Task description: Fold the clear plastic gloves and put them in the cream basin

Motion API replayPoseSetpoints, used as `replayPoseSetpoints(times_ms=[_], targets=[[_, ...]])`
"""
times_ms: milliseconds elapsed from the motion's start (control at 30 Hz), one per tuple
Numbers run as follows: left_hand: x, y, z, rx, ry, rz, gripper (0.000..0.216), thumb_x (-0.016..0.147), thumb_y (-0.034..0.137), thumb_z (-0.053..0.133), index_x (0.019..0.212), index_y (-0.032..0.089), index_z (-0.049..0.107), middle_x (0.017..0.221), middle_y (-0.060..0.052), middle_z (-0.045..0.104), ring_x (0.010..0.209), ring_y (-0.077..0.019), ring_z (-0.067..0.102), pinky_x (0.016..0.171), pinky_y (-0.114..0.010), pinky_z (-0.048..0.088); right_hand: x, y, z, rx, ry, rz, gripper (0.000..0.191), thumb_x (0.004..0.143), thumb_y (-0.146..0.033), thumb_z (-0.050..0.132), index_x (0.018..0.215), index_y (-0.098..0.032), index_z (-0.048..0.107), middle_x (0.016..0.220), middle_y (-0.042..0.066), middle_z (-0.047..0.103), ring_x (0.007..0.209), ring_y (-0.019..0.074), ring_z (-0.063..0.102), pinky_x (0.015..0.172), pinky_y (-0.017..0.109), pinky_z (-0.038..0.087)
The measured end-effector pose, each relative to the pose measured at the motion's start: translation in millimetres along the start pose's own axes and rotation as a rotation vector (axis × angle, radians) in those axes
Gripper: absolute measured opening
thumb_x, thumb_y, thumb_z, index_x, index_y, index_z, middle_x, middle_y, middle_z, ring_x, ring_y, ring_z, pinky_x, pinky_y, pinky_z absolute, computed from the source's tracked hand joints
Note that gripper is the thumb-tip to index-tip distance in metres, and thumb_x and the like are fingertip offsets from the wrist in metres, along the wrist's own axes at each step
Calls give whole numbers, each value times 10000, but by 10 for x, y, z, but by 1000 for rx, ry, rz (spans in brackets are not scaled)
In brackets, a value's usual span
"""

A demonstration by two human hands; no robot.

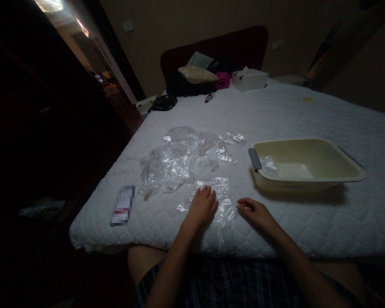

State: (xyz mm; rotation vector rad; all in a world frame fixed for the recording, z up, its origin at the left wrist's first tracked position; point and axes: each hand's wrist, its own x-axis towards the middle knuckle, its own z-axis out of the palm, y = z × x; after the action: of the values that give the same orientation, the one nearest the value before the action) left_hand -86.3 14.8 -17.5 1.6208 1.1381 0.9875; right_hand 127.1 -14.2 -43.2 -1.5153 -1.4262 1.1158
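A clear plastic sheet point(223, 201) lies flat on the white quilted mattress point(308, 115) near its front edge. My left hand point(202, 206) rests palm down on the sheet's left part, fingers stretched out together. My right hand point(255, 213) lies at the sheet's right edge with its fingers curled and pinched at the plastic. Behind them spreads a crumpled pile of clear plastic bags point(182, 158).
A cream plastic basin point(308, 164) with grey handles stands to the right, a bit of plastic inside. A small flat packet point(122, 206) lies at the left. Bags, a cushion and a white box point(248, 79) crowd the headboard end. The left side is dark.
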Motion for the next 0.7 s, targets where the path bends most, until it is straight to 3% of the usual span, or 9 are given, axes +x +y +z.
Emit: replayPoseSetpoints(times_ms=[133,233,433,600,700], targets=[[50,-52,37,7,51,-18,315,670,247,660,976,212,594,1310,-110,456,1327,-281,189,1079,-449,-38,-12,24,0,-39,-13,-45,304,610,-411,666,822,-193,663,740,33,630,594,155,520,561,284,439],[53,-73,49,36,87,-15,326,670,233,657,988,203,591,1329,-119,432,1332,-279,173,1078,-449,-47,2,-14,8,25,-86,-81,227,638,-373,657,773,-191,644,766,38,630,691,178,559,668,309,462],[43,-53,82,33,106,-15,343,679,225,646,1015,193,586,1329,-130,427,1333,-280,170,1078,-449,-44,-17,-123,-12,270,-181,-57,185,668,-364,667,725,-203,595,1133,93,587,973,250,556,862,413,427],[59,-72,123,93,78,-6,332,710,324,622,1018,209,578,1361,-106,396,1340,-264,152,1073,-450,-61,-9,-109,15,365,-211,-77,236,661,-333,685,830,-218,568,920,44,621,928,206,571,901,398,414],[67,-112,138,150,66,25,327,735,368,588,1020,209,575,1364,-104,392,1339,-266,156,1068,-459,-71,2,-81,43,386,-196,-71,271,650,-308,694,871,-230,558,903,26,590,898,184,575,871,355,439]])
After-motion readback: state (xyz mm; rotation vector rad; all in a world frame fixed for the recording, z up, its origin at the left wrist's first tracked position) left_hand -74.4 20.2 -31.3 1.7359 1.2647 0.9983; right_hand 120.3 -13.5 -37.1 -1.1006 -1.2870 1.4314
